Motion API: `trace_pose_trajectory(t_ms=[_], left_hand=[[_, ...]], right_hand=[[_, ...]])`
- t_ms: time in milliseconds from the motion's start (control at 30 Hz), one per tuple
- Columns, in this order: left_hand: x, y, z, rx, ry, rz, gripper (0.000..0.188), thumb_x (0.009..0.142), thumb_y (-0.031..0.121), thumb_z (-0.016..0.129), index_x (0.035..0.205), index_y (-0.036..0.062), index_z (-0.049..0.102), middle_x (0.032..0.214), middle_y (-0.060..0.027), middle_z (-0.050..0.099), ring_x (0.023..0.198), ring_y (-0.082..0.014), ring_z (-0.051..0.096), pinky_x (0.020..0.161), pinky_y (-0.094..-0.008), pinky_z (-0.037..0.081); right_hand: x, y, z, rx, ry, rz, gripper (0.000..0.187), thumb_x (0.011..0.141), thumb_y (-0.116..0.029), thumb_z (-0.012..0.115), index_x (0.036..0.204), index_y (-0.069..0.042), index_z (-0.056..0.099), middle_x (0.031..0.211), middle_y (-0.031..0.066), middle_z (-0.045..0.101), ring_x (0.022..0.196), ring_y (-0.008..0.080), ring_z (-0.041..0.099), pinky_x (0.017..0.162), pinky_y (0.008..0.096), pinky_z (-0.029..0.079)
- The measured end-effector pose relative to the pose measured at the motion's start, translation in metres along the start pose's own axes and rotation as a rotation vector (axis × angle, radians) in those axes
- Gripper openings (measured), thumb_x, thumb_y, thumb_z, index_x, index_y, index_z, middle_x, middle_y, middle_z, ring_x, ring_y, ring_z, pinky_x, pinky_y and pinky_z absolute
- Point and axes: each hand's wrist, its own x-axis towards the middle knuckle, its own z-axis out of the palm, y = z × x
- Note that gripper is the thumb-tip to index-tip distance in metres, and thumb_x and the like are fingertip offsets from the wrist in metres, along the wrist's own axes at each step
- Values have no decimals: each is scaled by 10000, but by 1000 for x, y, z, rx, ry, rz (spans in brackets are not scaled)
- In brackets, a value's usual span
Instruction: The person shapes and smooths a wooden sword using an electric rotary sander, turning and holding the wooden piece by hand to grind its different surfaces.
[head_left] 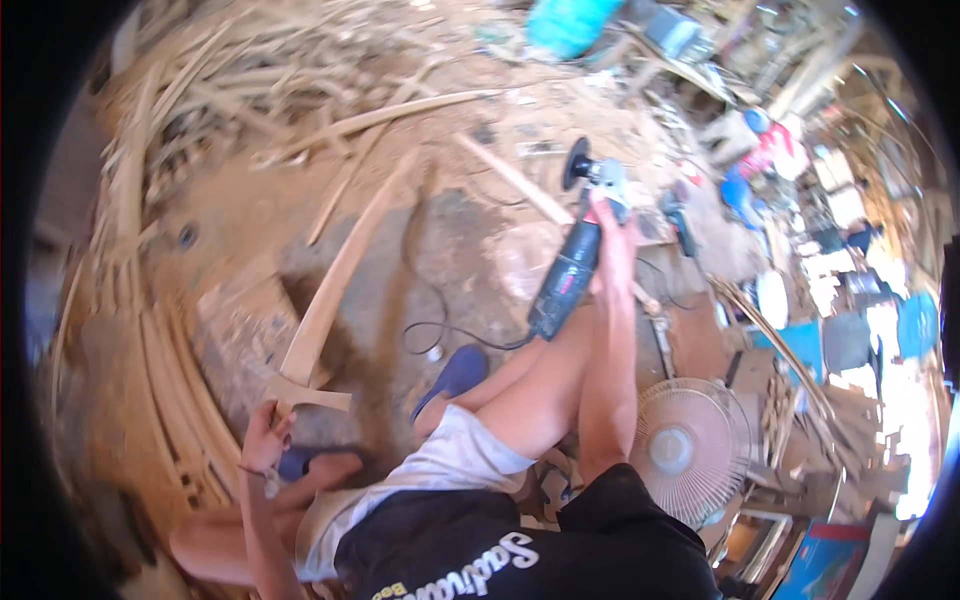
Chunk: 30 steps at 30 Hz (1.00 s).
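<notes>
In my right hand (608, 222) is an angle grinder (566, 278), gripped near its metal head and held up over my right leg. A round dark disc sits at the grinder's far end, apart from any wood. My left hand (264, 438) is closed around the near end of a long, pale wooden piece (340, 285). This piece tapers away from me and has a short curved arm sticking out to the right near my fingers. Beneath its near part is a dusty block (245, 325).
A black cord (440, 325) loops over the floor from the grinder. At my right stands a round fan (690, 450). Another power tool (680, 225) lies beyond it. Curved wooden strips (185, 400) line the left, and a wood pile (250, 95) fills the far left.
</notes>
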Motion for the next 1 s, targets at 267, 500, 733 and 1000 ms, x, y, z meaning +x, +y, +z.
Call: trace_pose_trajectory(t_ms=[267, 500, 733, 1000], left_hand=[[207, 146, 188, -273, -261, 244, 380, 1150, 203, 645, 1476, 9, 637, 1279, -92, 750, 1186, -180, 704, 1074, -303, 526], [162, 250, 285, -76, -287, 574, 465, 1146, 280, 691, 1515, 5, 628, 1521, -127, 688, 1465, -222, 589, 1265, -380, 407], [78, 272, 300, -218, -742, 283, 539, 988, 285, 890, 1356, -49, 682, 1190, -96, 779, 1096, -179, 744, 999, -347, 576], [99, 170, 267, 167, 112, 273, 496, 774, 171, 898, 1165, -25, 665, 957, -162, 783, 901, -289, 803, 802, -446, 626]], right_hand=[[11, 2, -39, 361, 20, 31, 425, 923, -202, 927, 1229, -44, 677, 970, 93, 730, 745, 226, 747, 651, 381, 650], [13, 20, -78, 563, -72, 173, 347, 962, -237, 872, 1166, -32, 682, 978, 116, 732, 818, 235, 757, 728, 392, 665], [-34, 69, 23, 642, -374, 417, 330, 960, -219, 857, 1178, -8, 727, 935, 120, 751, 819, 249, 747, 795, 384, 650], [-49, 68, 33, -532, -106, -119, 1146, 838, -380, 1008, 1697, 14, 360, 1383, 233, 635, 1405, 334, 558, 1084, 469, 545]])
